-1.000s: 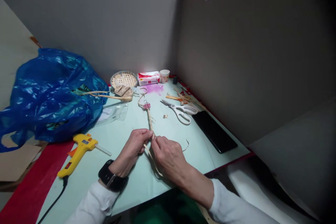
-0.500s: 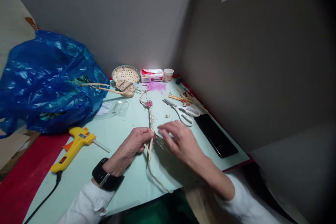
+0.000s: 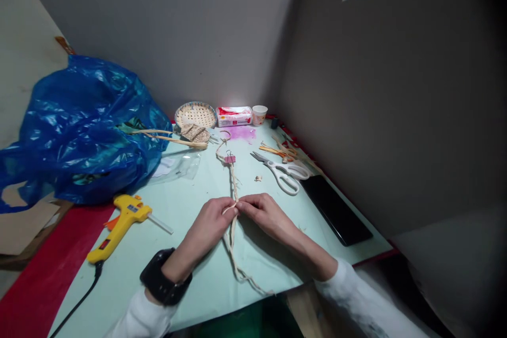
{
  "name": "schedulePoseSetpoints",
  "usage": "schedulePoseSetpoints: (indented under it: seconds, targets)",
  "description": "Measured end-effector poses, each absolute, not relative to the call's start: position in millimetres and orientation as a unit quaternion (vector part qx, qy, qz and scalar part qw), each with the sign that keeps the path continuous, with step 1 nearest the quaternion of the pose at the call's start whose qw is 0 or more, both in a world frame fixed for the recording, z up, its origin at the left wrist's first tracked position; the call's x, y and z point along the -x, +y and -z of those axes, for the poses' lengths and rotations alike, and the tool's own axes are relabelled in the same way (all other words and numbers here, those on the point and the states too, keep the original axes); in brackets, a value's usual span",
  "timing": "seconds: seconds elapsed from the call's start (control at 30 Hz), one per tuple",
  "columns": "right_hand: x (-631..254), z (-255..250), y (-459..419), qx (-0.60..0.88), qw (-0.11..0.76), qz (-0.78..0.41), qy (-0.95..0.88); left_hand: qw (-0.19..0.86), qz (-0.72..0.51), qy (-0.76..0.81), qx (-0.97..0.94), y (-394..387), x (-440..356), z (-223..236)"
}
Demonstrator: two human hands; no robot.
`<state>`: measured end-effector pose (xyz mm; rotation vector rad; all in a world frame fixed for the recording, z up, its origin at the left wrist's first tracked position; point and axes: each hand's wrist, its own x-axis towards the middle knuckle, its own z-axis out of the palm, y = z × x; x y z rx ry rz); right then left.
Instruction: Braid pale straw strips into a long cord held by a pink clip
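A thin braid of pale straw [image 3: 233,185] lies along the pale green tabletop [image 3: 186,206], held at its far end by a small pink binder clip [image 3: 229,158]. My left hand [image 3: 209,224], with a black watch on the wrist, pinches the braid's near end. My right hand [image 3: 265,214] meets it from the right, fingers closed on the same strands. Loose straw tails [image 3: 245,274] trail from the hands toward the table's near edge.
White-handled scissors [image 3: 283,169] and a black phone [image 3: 336,208] lie to the right. A yellow glue gun [image 3: 121,222] rests left, behind it a big blue plastic bag [image 3: 79,127]. At the back stand a woven tray [image 3: 196,114], a tissue pack [image 3: 234,115] and a paper cup [image 3: 259,114].
My right hand let go of the strands, swung out to the right with fingers spread, then came back and closed on them beside the left hand. The loose tails have shifted.
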<state>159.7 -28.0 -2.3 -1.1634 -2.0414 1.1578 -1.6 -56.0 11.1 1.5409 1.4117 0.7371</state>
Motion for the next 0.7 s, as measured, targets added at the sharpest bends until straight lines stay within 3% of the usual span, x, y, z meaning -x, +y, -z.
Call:
schedulePoseSetpoints:
  seconds: [0.3,0.7]
  targets:
    - [-155.4,6.3,-38.9,0.452,0.339,-0.473,-0.676,0.163,-0.184,0.673,-0.697,-82.9,-8.8,-12.1]
    - [-158.8,3.0,-32.7,0.395,0.338,-0.675,-0.524,0.129,-0.161,0.643,-0.737,-104.5,-38.7,-3.7]
